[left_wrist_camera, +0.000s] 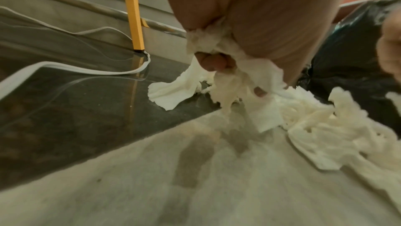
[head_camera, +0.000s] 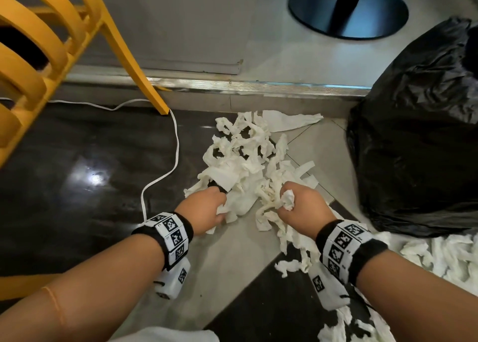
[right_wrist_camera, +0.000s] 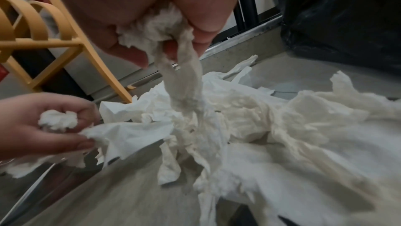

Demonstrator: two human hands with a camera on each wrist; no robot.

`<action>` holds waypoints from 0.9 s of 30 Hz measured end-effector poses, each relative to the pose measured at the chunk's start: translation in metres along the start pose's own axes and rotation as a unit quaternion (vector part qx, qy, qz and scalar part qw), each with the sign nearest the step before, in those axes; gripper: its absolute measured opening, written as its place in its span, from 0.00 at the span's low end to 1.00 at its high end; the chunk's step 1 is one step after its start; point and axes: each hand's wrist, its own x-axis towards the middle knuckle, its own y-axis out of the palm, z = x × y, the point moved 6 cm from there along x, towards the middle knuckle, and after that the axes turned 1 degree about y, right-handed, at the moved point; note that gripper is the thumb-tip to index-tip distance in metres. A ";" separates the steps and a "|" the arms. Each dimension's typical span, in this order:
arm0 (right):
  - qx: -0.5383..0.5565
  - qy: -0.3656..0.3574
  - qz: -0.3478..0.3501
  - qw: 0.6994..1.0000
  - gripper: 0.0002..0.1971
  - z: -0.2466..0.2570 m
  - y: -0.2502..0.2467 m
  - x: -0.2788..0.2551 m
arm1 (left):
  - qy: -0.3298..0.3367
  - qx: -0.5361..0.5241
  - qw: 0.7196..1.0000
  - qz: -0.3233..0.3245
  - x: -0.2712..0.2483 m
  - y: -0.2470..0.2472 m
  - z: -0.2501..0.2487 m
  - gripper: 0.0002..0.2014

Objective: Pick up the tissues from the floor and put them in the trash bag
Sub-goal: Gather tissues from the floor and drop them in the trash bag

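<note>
A heap of torn white tissues (head_camera: 245, 155) lies on the floor in front of me, seen also in the left wrist view as tissues (left_wrist_camera: 321, 126) and in the right wrist view as tissues (right_wrist_camera: 271, 118). My left hand (head_camera: 207, 208) grips a wad of tissues (left_wrist_camera: 217, 44) at the heap's near left edge. My right hand (head_camera: 300, 204) clutches a bunch of tissues (right_wrist_camera: 156, 23), with a strand hanging down to the heap. The black trash bag (head_camera: 419, 140) stands at the right, close to my right hand.
A yellow chair (head_camera: 51, 44) stands at the left, one leg (head_camera: 144, 78) near the heap. A white cable (head_camera: 160, 178) runs across the dark floor. More tissue scraps (head_camera: 439, 256) lie at the lower right. A black round table base (head_camera: 349, 10) sits beyond a metal threshold strip (head_camera: 232, 84).
</note>
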 end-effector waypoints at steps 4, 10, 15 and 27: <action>-0.124 -0.017 0.073 0.989 0.20 -0.012 0.025 0.005 | 0.002 -0.094 0.992 -0.083 -0.010 -0.015 -0.001 0.09; -0.266 -0.014 0.199 0.943 0.22 -0.041 0.070 -0.016 | -0.001 -0.159 0.984 -0.080 -0.013 -0.018 -0.008 0.12; -0.243 0.016 0.136 0.960 0.17 -0.028 0.041 -0.001 | -0.019 -0.271 0.960 -0.067 -0.015 -0.021 -0.014 0.22; 0.086 0.013 0.050 0.995 0.11 0.028 -0.052 0.027 | -0.087 -0.357 0.920 -0.134 -0.019 -0.026 0.011 0.09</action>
